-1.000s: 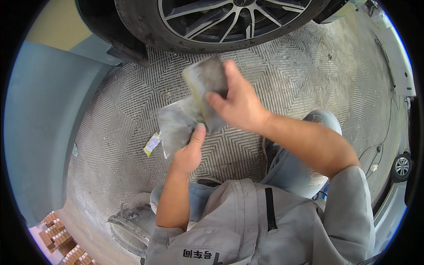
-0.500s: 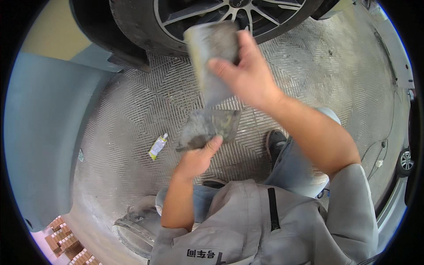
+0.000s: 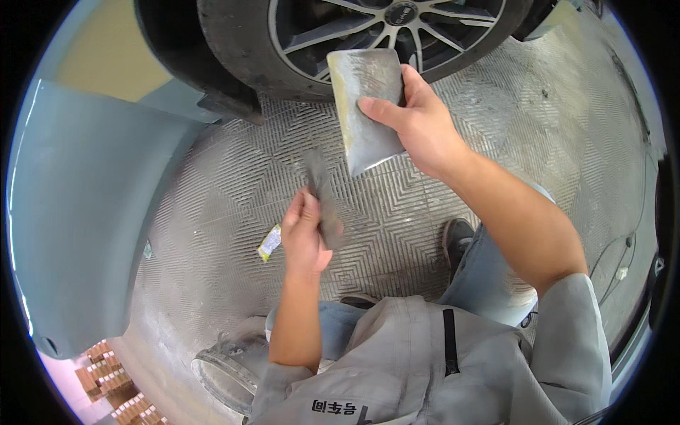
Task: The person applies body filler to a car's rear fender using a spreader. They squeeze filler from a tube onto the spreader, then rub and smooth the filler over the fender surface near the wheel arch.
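Note:
My right hand (image 3: 425,134) grips the side of a flat grey metal putty spreader (image 3: 379,131), its thumb on the broad face. Yellowish smears run down the spreader's left edge, and a darker patch marks its upper part. Lower and to the left, my left hand (image 3: 303,230) is closed round a second, darker putty spreader (image 3: 322,202). That one is turned almost edge-on and slightly blurred. The two plates are apart. Beside my left hand a small white and yellow-green tube (image 3: 270,243) lies on the floor, partly covered by the fingers.
A car wheel (image 3: 244,53) stands just beyond my hands. A grey-blue body panel (image 3: 85,205) curves along the left. Below it are a round dusty bucket (image 3: 223,382) and stacked cartons (image 3: 106,375). A cable (image 3: 615,265) lies on the ribbed floor at right.
My left hand has turned its spreader from face-up to nearly edge-on, away from the other plate. The right-hand spreader is steadier and slightly lower. The whole view has shifted a little.

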`<state>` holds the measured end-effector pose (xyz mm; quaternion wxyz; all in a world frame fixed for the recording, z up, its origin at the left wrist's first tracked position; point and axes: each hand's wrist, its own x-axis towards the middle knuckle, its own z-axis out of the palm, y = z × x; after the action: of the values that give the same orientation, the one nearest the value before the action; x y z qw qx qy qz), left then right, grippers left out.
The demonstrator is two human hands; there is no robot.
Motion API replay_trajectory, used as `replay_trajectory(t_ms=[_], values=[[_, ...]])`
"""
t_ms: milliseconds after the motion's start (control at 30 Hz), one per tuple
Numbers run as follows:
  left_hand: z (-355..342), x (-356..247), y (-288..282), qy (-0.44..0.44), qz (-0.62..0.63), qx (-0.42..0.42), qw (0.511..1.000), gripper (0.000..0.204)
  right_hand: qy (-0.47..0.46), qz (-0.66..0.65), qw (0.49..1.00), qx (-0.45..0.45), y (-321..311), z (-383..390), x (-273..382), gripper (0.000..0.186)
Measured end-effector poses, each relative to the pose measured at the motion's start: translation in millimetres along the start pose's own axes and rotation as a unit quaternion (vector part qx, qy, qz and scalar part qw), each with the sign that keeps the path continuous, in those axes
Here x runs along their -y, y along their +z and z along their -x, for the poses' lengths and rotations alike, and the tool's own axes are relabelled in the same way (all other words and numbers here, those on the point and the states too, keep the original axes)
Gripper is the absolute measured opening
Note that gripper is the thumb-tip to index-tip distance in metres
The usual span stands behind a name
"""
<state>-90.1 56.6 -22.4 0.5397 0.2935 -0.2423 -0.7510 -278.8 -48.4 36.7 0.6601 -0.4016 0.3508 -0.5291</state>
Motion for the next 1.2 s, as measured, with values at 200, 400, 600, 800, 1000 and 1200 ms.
replay_trajectory(t_ms=[200, 400, 600, 800, 1000, 1200], values=[[2, 10, -7, -0.328, 0.368, 0.152, 0.857, 0.058, 0.015, 0.110, 0.990, 0.088, 14, 15, -21, 0.040], [5, 8, 10, -0.060, 0.174, 0.016, 0.983, 0.061, -0.053, 0.107, 0.992, 0.033, 9, 14, -27, 0.039], [13, -2, 13, 0.044, -0.024, 0.033, 0.998, 0.054, 0.026, 0.168, 0.985, -0.012, 8, 2, -15, 0.040], [17, 5, 15, 0.005, -0.166, 0.055, 0.985, 0.040, 0.012, 0.340, 0.935, 0.098, 25, 23, -14, 0.045], [17, 1, 18, -0.029, -0.162, 0.074, 0.984, 0.047, -0.010, 0.381, 0.922, 0.066, 25, 26, -10, 0.044], [18, 0, 14, -0.084, -0.106, 0.089, 0.987, 0.047, 0.004, 0.352, 0.922, 0.158, 22, 47, -25, 0.047]])
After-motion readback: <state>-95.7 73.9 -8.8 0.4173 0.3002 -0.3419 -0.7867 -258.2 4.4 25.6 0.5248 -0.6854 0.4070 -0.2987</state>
